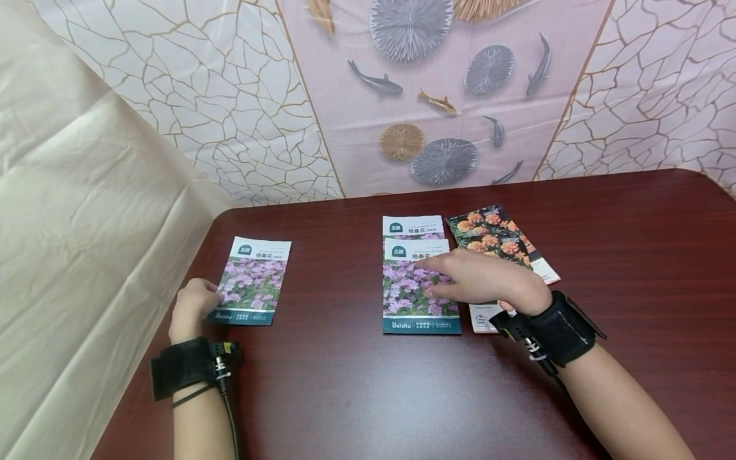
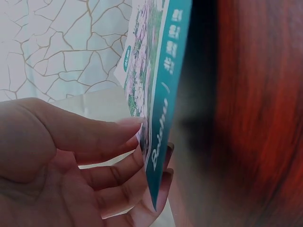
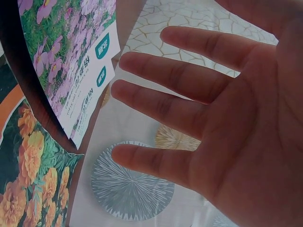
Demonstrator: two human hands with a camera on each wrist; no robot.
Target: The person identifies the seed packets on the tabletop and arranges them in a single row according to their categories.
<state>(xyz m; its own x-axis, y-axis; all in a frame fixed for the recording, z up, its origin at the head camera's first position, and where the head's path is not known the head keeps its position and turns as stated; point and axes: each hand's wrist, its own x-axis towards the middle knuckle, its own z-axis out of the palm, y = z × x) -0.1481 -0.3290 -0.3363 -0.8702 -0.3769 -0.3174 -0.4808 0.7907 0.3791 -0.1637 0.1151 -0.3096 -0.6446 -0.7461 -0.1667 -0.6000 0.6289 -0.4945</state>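
At the left of the table, my left hand [image 1: 192,308] pinches the lower left edge of a seed packet [image 1: 253,281] with pink-purple flowers. In the left wrist view the thumb [image 2: 109,135] lies on the printed front and the fingers are behind the packet's teal lower band [image 2: 165,104]. My right hand [image 1: 485,276] hovers with its fingers spread over two overlapping pink-flower packets [image 1: 416,291] in the middle. The right wrist view shows its palm [image 3: 241,137] holding nothing. Orange-flower packets [image 1: 489,220] lie just right of them, partly covered by that hand.
The dark red-brown table [image 1: 339,383] ends at a patterned backdrop [image 1: 230,96] with fish and round shapes. Cream cloth [image 1: 86,211] hangs along the left side. Each wrist wears a black strap [image 1: 563,329] with a cable.
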